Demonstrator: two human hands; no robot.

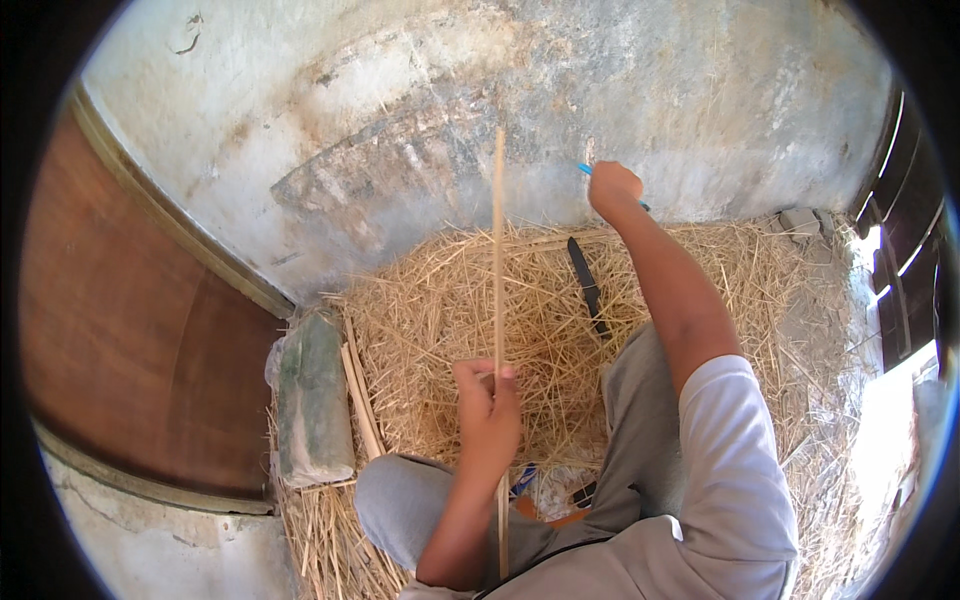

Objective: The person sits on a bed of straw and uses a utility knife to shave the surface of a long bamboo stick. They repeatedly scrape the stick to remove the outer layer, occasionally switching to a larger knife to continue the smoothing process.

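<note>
My left hand (488,415) is closed around a long, thin pale wooden strip (499,260), which looks like bamboo. The strip stands nearly upright, running from my lap to well above the hand. Farther off to the right, my right hand (614,190) is raised near the wall with its fingers closed on a slim blue tool (585,169). Only the tool's two ends show, so its kind is unclear. Below that hand, a dark knife (584,280) lies on the shavings, apart from both hands.
Straw-like shavings (420,300) cover the floor around my bent legs. At left lie a greenish plastic-wrapped block (315,400) and several wooden strips (362,400). Ahead rises a stained wall (700,100); a brown panel (140,320) stands left, dark slats (905,220) right.
</note>
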